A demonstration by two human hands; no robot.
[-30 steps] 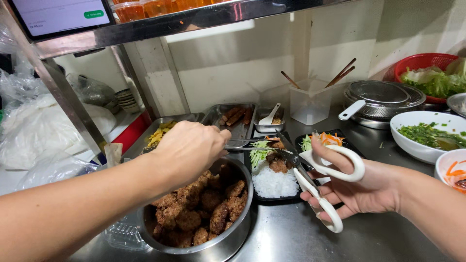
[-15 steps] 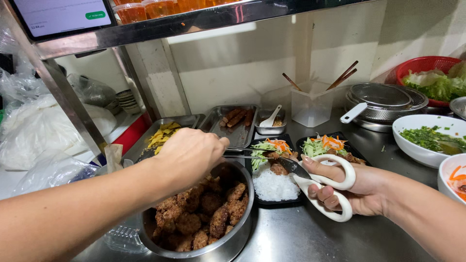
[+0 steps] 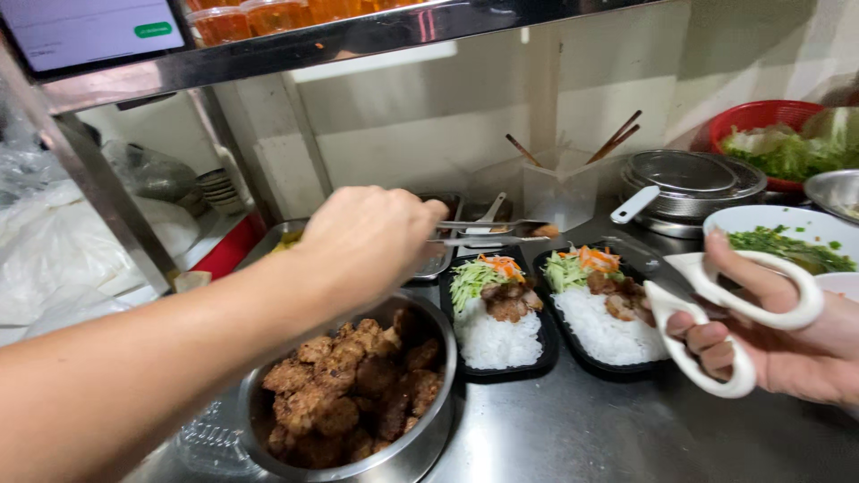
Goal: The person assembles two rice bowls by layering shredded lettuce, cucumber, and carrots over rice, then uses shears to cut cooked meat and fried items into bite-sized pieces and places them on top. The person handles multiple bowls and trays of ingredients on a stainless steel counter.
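Left hand (image 3: pixel 362 241), centre of frame, closed around metal tongs (image 3: pixel 488 233) that reach right, tips pinching a small brown piece of meat (image 3: pixel 543 230) above the two black meal trays. Right hand (image 3: pixel 787 335), lower right, fingers through the white handles of kitchen scissors (image 3: pixel 716 313), gripping them; blades hidden from view, so open or shut cannot be told.

Left tray (image 3: pixel 499 322): rice, shredded greens and carrot, browned meat on top. Right tray (image 3: pixel 608 309): same fill, sitting just beside the scissors.

Risks, as judged: the meat piece is held only at the tong tips and could drop onto the tabletop (image 3: pixel 573 429) or into the gap between the trays if the pinch loosens. Scissor handles hang close over the right tray; a dip could drag through the rice.

Around: steel bowl of fried meat (image 3: pixel 358 394) at lower centre, directly under the left forearm, crowding that arm's path. Clear container with chopsticks (image 3: pixel 559 183) behind the trays. Lidded steel pan (image 3: pixel 689 179), red basket of lettuce (image 3: pixel 774 139) upper right, white bowl of chopped herbs (image 3: pixel 783 237) at the right edge.
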